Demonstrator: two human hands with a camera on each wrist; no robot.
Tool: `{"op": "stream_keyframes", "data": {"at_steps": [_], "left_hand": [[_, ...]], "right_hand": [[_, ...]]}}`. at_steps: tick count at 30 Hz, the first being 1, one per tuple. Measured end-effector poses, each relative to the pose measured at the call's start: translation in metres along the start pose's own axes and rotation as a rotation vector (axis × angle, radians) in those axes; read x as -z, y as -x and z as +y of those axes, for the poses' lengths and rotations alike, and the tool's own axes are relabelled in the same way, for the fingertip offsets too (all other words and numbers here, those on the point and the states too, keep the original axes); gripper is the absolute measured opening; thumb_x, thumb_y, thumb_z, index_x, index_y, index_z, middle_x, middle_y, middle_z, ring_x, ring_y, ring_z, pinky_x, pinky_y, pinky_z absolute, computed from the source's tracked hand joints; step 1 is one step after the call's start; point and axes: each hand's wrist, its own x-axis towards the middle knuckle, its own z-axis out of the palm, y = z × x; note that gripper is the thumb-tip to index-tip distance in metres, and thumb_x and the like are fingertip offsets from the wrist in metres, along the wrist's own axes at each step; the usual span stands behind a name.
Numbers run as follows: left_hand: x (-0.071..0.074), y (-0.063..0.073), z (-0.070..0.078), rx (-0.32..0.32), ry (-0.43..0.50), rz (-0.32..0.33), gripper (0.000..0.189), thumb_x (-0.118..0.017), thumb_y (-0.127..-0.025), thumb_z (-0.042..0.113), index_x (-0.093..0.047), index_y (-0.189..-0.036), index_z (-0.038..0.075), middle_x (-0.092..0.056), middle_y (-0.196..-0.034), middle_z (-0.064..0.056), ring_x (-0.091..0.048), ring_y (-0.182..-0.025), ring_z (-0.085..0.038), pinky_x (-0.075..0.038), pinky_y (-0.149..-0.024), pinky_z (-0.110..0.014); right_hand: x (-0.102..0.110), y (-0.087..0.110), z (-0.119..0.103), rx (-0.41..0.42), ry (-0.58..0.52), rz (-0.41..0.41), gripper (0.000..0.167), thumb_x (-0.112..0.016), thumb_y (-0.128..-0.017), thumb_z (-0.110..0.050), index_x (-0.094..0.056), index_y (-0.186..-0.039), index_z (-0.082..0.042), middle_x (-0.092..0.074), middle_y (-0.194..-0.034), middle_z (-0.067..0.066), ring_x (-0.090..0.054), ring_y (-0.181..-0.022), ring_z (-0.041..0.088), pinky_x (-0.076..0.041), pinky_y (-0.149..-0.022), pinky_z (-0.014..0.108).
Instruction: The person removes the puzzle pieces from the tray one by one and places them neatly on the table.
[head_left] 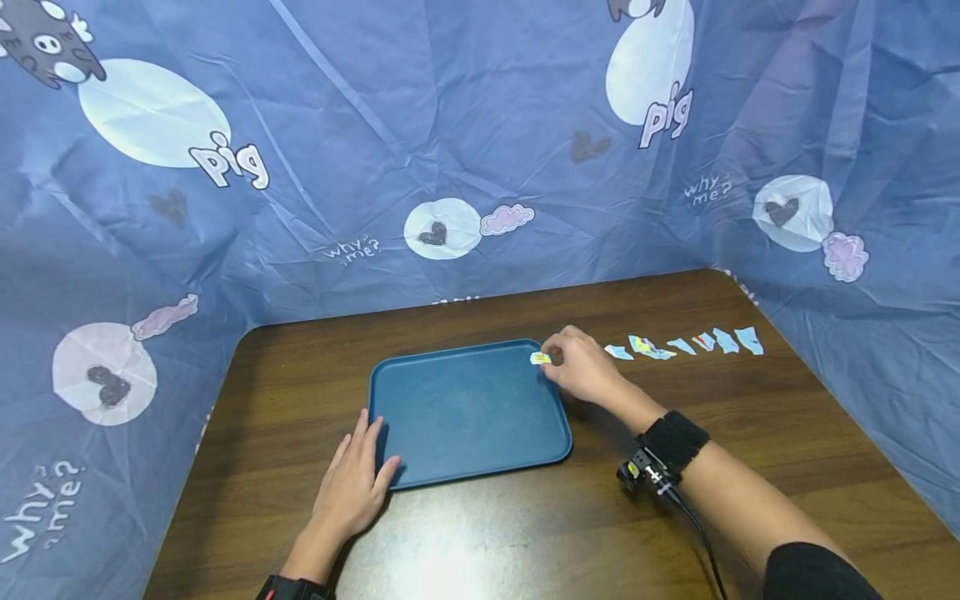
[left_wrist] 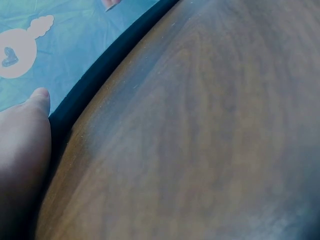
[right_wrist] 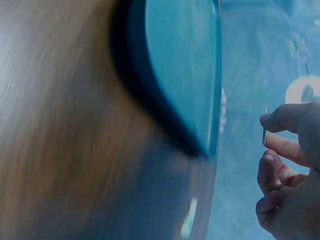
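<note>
A blue rectangular tray [head_left: 468, 417] lies on the wooden table. My left hand [head_left: 352, 487] rests at its left edge, fingers straight and thumb over the near left corner. Thumb and forefinger of my right hand [head_left: 581, 367] pinch a small flat yellow-and-white piece [head_left: 540, 358] above the tray's far right corner. In the right wrist view this piece [right_wrist: 265, 126] shows edge-on as a thin sliver, with the other fingers curled below it. Only part of the left hand [left_wrist: 25, 135] shows in the left wrist view, beside the tray's dark rim.
To the right of the tray, several small irregular light-blue pieces [head_left: 726, 340] lie in a row, one with yellow and purple print [head_left: 643, 346]. A blue printed cloth [head_left: 450, 150] hangs behind and beside the table [head_left: 675, 483]. A cable [head_left: 701, 529] runs from the right wrist camera.
</note>
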Motion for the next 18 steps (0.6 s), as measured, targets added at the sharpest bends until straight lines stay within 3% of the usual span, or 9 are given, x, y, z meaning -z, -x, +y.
{"op": "stream_keyframes", "data": {"at_steps": [11,18], "left_hand": [[0.001,0.001,-0.002,0.001,-0.01,0.005,0.067,-0.049,-0.106,0.039,-0.028,-0.155,-0.002,-0.016,-0.164,-0.027,-0.028,-0.148,-0.036,-0.016,-0.122,-0.052],[0.001,0.001,-0.002,-0.013,-0.01,0.017,0.067,-0.048,-0.106,0.039,-0.029,-0.155,-0.002,-0.017,-0.164,-0.027,-0.03,-0.148,-0.036,-0.017,-0.121,-0.051]], "right_hand": [[0.047,0.009,0.076,-0.122,-0.002,0.111,0.024,-0.072,-0.087,-0.012,-0.07,-0.108,0.0,-0.062,-0.1,0.017,-0.06,-0.092,0.034,-0.048,-0.079,0.049],[0.072,0.029,0.125,-0.22,0.033,0.143,0.025,-0.066,-0.089,-0.011,-0.067,-0.109,0.005,-0.063,-0.095,0.017,-0.058,-0.084,0.032,-0.046,-0.071,0.045]]}}
